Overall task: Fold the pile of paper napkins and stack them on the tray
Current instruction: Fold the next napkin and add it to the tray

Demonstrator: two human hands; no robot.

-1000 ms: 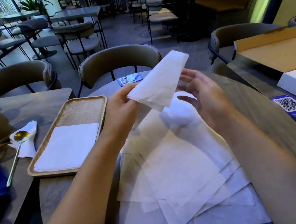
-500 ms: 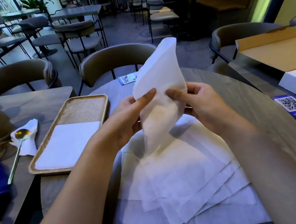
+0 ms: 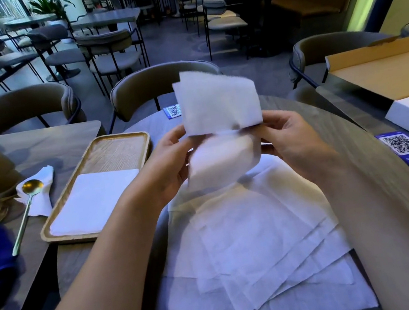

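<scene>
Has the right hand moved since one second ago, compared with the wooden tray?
Yes. The right hand was open beside the napkin; now it pinches the napkin's right edge, slightly nearer the tray, which stayed put.

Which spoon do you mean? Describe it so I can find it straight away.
Start at the wooden tray left of the hands. Just left of it, on the neighbouring table, a crumpled napkin lies near a glass base. The spoon rests on that napkin, bowl away from the person, handle pointing back toward them. It is the only gold metal piece there.
</scene>
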